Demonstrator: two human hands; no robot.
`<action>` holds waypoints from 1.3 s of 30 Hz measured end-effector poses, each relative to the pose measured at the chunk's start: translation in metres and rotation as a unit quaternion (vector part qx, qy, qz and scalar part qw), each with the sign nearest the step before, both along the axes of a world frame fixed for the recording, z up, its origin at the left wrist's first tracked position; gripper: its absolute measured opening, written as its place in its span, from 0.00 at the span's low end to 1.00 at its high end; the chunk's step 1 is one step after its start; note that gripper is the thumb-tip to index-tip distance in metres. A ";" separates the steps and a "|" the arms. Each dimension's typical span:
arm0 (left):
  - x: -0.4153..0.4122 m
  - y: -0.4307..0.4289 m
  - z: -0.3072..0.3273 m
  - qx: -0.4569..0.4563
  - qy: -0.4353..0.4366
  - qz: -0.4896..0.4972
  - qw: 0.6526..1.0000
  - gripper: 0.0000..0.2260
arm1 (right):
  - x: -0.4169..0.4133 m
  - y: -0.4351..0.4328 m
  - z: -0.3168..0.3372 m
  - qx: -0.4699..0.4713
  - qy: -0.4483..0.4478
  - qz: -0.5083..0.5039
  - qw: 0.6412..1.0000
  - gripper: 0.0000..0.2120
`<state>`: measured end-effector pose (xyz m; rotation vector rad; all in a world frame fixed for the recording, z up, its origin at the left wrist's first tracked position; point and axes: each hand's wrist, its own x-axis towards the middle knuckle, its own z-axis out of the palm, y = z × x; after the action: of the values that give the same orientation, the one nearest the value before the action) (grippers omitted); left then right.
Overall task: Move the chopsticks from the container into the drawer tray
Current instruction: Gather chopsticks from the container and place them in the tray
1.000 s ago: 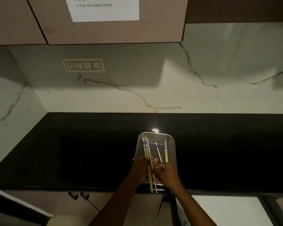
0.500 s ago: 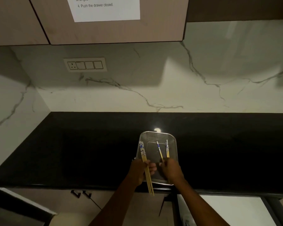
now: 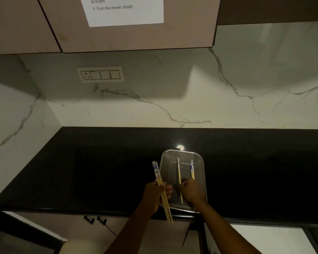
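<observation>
A metal mesh container sits on the black counter near its front edge. My left hand grips a bundle of pale chopsticks with blue-patterned tops, held just left of the container and slanting over the counter edge. My right hand is inside the container, fingers closed around one chopstick that lies lengthwise. Two more chopsticks lie along the container's right side, their near ends hidden under my right hand. The drawer tray is out of sight.
The black counter runs wall to wall under a marble backsplash with a switch plate. Upper cabinets hold a paper sheet. Below the counter edge are cabinet fronts with dark handles and a white surface at lower right.
My left hand has carried its bundle of chopsticks leftward, out of the container to its left side. My right hand has separated from the left and closed on a chopstick in the container.
</observation>
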<state>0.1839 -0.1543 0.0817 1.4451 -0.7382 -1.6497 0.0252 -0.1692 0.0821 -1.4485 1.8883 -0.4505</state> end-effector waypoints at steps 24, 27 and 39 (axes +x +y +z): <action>-0.077 0.050 -0.021 0.001 0.072 -0.057 0.996 0.08 | -0.050 0.123 0.008 0.042 -0.149 0.030 0.987 0.19; -0.091 0.076 -0.031 0.019 0.092 -0.053 0.994 0.08 | -0.054 0.142 0.000 0.065 -0.154 0.029 0.986 0.19; -0.124 0.128 -0.050 0.038 0.099 -0.192 0.976 0.10 | -0.099 0.218 -0.028 0.136 -0.235 -0.062 0.961 0.07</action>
<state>0.0595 -0.0259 0.0313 1.2167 -0.8885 -2.1011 -0.0736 0.0490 0.0537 -0.9462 1.5851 -0.5181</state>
